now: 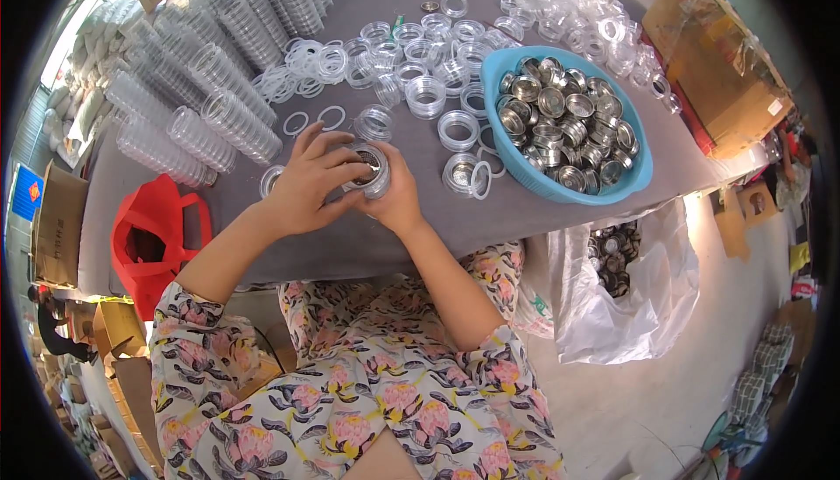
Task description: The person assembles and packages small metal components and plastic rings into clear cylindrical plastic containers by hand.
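Note:
My left hand (308, 181) and my right hand (395, 196) both grip a small round clear plastic case (371, 168) with a metal insert inside it, held just above the grey table (367, 244). The left fingers press on its top and left side; the right hand cups its right side. A blue basin (516, 175) full of round metal inserts stands to the right. Loose clear round lids and bases (437, 86) lie scattered beyond the hands.
Long stacks of clear cases (219, 69) lie at the table's back left. A red bag (153, 235) hangs at the left edge. A plastic bag with metal parts (617, 279) sits on the floor at right. Cardboard boxes (726, 69) stand far right.

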